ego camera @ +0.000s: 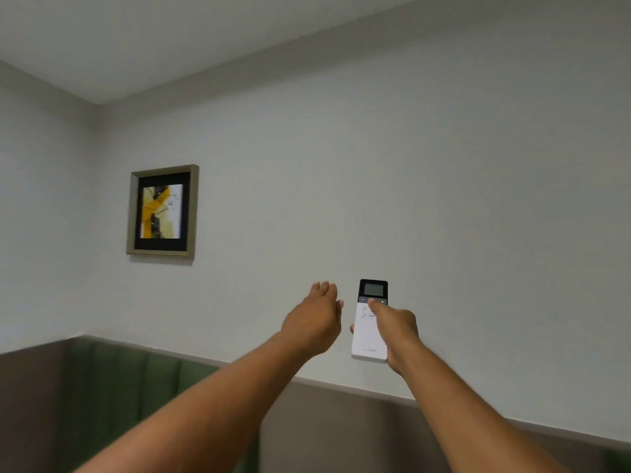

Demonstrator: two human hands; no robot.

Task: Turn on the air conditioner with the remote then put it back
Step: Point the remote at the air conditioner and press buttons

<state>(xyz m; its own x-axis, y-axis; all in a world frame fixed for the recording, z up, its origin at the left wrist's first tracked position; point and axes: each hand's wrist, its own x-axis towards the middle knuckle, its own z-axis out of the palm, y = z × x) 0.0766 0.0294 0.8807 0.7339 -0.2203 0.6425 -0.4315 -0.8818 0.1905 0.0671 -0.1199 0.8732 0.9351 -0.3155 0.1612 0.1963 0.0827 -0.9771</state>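
Observation:
My right hand (397,331) holds a white remote (367,339) upright in front of the pale wall. The remote has a black top with a small grey screen, and my thumb rests on the dark strip of buttons just under the screen. My left hand (316,319) is stretched out beside the remote on its left, palm down, fingers extended and close together, holding nothing. A small gap separates it from the remote. No air conditioner is in view.
A framed abstract picture (163,210) in yellow and black hangs on the wall at the left. A green padded backrest (129,380) and a brown panel (341,431) run along the bottom. The ceiling (170,39) fills the top left.

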